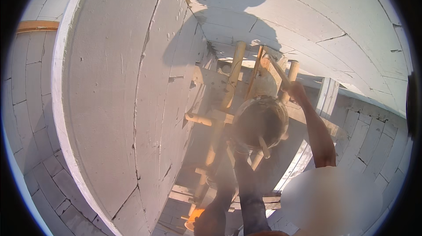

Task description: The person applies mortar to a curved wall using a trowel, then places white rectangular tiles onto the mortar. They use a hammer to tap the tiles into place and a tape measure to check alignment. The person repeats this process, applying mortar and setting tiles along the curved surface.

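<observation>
Evidently the right hand (293, 89) has fingers closed round a stick-like tool (278, 70), angled toward the board (265, 83). Bucket (259, 124) sits just below, presumably for reach. Left fingers: indistinct, cannot tell.

Your right forearm (320, 137), bare and sunlit, reaches from the near right toward the far side, slanting left as it goes. Its upper end is lost in a pale blur. Your right hand (295, 90) sits at the far end, its fingers curled in a grip. Nearer and to the left, two dark limbs (251, 187) rise in shadow; whether either ends in your left hand is unclear.
</observation>
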{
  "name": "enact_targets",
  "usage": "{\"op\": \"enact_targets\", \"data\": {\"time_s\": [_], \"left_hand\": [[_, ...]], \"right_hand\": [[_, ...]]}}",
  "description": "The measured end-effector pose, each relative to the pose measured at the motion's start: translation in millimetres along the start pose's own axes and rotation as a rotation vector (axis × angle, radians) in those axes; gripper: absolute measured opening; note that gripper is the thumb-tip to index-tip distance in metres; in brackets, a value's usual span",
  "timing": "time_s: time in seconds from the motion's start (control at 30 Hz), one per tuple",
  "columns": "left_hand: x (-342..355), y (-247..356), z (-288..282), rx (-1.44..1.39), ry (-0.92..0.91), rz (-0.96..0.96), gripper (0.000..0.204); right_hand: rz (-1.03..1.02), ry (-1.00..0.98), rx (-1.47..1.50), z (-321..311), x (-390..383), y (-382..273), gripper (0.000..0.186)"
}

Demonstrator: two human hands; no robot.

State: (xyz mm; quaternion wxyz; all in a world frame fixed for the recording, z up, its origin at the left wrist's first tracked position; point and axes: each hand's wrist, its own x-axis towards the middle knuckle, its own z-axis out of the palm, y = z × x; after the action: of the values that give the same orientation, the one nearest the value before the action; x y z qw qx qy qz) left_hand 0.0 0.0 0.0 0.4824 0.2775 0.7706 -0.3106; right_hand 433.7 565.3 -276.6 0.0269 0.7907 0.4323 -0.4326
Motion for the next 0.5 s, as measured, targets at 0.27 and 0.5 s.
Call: {"op": "enact_targets", "data": {"time_s": [0.27,0.5], "left_hand": [[-3,5,-26,-0.277,0.055,0.091,0.084],[-42,-39,-26,-0.512,0.058,0.263,0.068]], "right_hand": [[-0.284,-0.183,0.594,-58,-303,-127,0.043],[-0.793,0.056,0.344,-128,-412,-294,0.070]]}}
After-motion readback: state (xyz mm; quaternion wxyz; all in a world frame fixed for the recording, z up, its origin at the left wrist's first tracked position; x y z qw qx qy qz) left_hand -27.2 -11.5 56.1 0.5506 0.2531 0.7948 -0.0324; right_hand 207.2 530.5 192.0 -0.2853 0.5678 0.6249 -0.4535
